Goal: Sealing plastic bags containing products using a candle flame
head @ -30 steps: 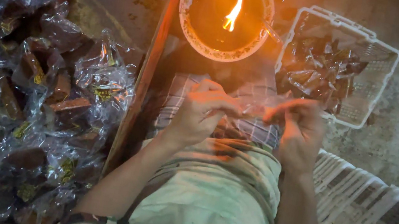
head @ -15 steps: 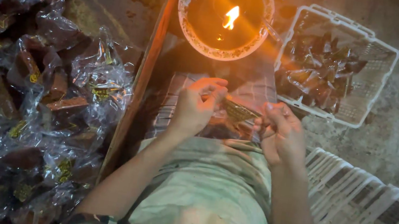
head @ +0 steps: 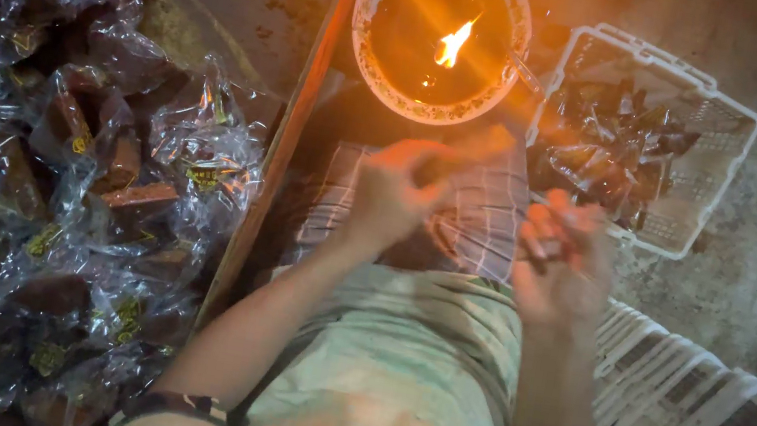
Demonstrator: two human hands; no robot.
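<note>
Plastic packet (head: 496, 141) pinched in left hand (head: 391, 195) near flame (head: 453, 44).

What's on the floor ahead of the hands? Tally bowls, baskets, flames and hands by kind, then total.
Bowl: 1
Flame: 1
Basket: 1
Hands: 2, left hand and right hand
Total: 5
Wrapped packets on the left are too heaped to count.

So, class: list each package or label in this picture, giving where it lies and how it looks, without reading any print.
Clear plastic packets: heaped on the left, crinkly, holding dark brown pieces.
Yellow labels: small patches on several of those packets.
White plastic basket: upper right, rectangular, holding dark wrapped pieces.
Left hand and right hand: blurred; any packet there cannot be made out.
</note>
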